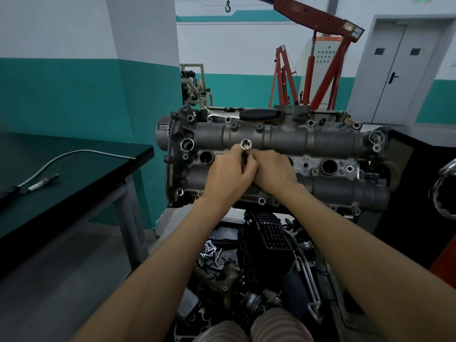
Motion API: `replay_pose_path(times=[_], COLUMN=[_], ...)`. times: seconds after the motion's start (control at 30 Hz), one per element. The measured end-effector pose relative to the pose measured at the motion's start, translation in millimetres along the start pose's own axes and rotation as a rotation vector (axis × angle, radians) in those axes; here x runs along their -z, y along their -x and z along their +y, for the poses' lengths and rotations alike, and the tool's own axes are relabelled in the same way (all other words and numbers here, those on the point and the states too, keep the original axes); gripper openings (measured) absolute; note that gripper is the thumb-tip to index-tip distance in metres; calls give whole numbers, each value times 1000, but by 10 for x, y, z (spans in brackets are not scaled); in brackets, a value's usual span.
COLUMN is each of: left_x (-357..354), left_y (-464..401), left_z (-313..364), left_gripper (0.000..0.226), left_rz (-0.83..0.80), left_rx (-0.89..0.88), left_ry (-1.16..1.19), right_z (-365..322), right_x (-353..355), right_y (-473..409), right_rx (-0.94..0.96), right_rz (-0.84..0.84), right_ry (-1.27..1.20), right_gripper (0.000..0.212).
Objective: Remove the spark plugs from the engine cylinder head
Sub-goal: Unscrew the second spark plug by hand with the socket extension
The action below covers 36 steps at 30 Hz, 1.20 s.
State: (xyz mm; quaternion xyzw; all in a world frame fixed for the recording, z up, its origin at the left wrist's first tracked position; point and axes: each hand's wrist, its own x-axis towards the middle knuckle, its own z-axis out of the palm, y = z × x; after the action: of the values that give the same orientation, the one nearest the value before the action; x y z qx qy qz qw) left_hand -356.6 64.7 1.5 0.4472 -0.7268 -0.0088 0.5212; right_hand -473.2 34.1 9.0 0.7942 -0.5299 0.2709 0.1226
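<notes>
The grey engine cylinder head [320, 139] stands in front of me with a row of round spark plug wells. One open well [206, 157] lies at the left and another [329, 167] at the right. My left hand [229, 176] grips a chrome socket [246, 144] that stands upright over the middle of the row, its open end up. My right hand [276, 169] presses against the left hand, fingers curled beside the socket's lower part, which is hidden. A spark plug [45, 181] lies on the dark table at the left.
A ratchet with a black handle [261, 115] rests on the far edge of the head. A bent metal rod [74, 156] lies on the dark table [111, 183]. Loose engine parts [246, 267] fill the floor below. A red engine crane [320, 70] stands behind.
</notes>
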Motion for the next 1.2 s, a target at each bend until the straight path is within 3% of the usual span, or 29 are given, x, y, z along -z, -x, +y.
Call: replay_pose_path(times=[0.17, 0.3, 0.4, 0.6, 0.93, 1.2], left_x=[-12, -5, -14, 34, 214, 208], left_y=[-1, -17, -3, 22, -169, -229], left_z=[-11, -22, -30, -98, -188, -186], left_gripper=[26, 45, 43, 22, 36, 40], left_rz=[28, 85, 81, 1, -283, -231], left_rx=[7, 36, 33, -10, -74, -210], left_ry=[7, 43, 42, 108, 64, 6], right_z=[-3, 0, 8, 12, 22, 31], right_x=[-5, -15, -20, -12, -23, -44], right_y=[12, 3, 0, 22, 11, -11], right_rx=[30, 58, 45, 49, 56, 86], right_rz=[30, 39, 34, 42, 59, 48], right_ry=[6, 5, -8, -42, -13, 84], right_gripper=[22, 28, 28, 21, 33, 39])
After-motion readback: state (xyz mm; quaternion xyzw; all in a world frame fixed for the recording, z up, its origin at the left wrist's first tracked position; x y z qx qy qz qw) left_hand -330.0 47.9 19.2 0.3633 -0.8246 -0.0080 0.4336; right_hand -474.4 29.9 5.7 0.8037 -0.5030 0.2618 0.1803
